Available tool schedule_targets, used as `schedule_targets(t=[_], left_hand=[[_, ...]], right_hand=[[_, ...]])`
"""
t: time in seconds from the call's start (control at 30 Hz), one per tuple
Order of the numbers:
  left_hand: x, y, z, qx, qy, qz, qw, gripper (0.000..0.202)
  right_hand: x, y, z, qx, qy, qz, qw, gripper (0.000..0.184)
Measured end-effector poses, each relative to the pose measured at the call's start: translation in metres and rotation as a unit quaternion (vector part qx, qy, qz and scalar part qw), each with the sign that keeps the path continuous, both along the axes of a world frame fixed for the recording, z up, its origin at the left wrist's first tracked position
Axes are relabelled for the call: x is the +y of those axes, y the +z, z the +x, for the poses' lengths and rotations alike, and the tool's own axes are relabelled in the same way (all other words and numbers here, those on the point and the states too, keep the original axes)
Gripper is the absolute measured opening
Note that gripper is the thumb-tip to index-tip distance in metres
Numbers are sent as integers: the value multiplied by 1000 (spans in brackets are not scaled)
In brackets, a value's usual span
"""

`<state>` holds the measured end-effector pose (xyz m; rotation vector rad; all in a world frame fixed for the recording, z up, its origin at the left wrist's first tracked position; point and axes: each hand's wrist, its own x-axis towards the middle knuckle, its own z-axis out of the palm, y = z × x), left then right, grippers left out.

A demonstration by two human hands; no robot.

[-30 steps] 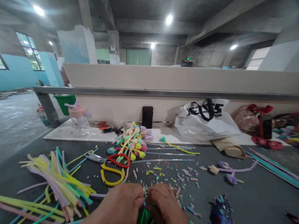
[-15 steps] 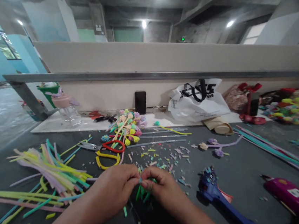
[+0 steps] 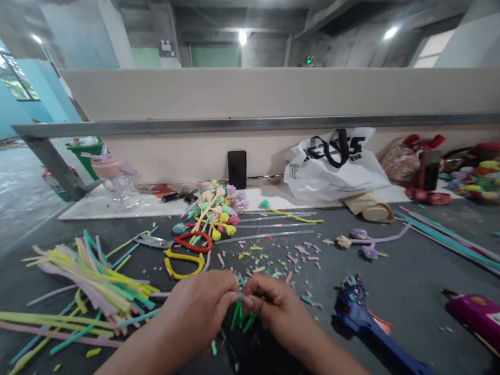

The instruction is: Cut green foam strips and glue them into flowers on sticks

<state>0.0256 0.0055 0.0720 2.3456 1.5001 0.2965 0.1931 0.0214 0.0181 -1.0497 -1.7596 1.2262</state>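
Observation:
Fingertips meet at the table's front middle, where my left hand (image 3: 208,303) and my right hand (image 3: 277,306) pinch at a tiny blue-green bit. Short green pipe cleaners (image 3: 242,319) stick out below my right fingers, partly hidden by them. Both hands are closed. Just beyond my left hand lie scissors (image 3: 184,263) with one red and one yellow handle, blades pointing left. Past my knuckles, many small cut pipe cleaner scraps (image 3: 298,256) are scattered over the dark tabletop.
Loose pipe cleaners (image 3: 91,279) are heaped at left. A blue-handled tool (image 3: 370,329) and a purple glue gun (image 3: 488,321) lie at right. Farther back are a bunch of fuzzy flowers (image 3: 216,208), a phone (image 3: 238,170), a clear cup (image 3: 119,185) and a white bag (image 3: 334,170).
The whole view has shifted slightly, so things appear a little farther right. My hands stay together, pinching, with only a small change in the fingers.

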Motion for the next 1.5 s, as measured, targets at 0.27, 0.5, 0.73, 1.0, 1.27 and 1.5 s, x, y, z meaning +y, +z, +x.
schedule_targets(t=[0.27,0.5,0.73,1.0,1.27,1.5], left_hand=[[-2,4,-4,-35,-48,11,998,20],[0,8,-7,-57,-68,6,996,20],[-1,13,-8,-83,-94,-2,992,23],[-2,13,-7,-91,-87,-8,992,18],[2,8,-9,-71,-90,3,993,18],[0,12,-9,-54,-129,25,990,19]], right_hand=[[1,5,1,100,43,-148,983,28],[2,1,0,177,50,-214,959,24],[2,0,2,244,116,-249,930,23],[-1,4,2,237,157,-303,909,26],[-3,5,-1,237,86,-292,923,19],[-5,8,1,297,98,-309,898,16]])
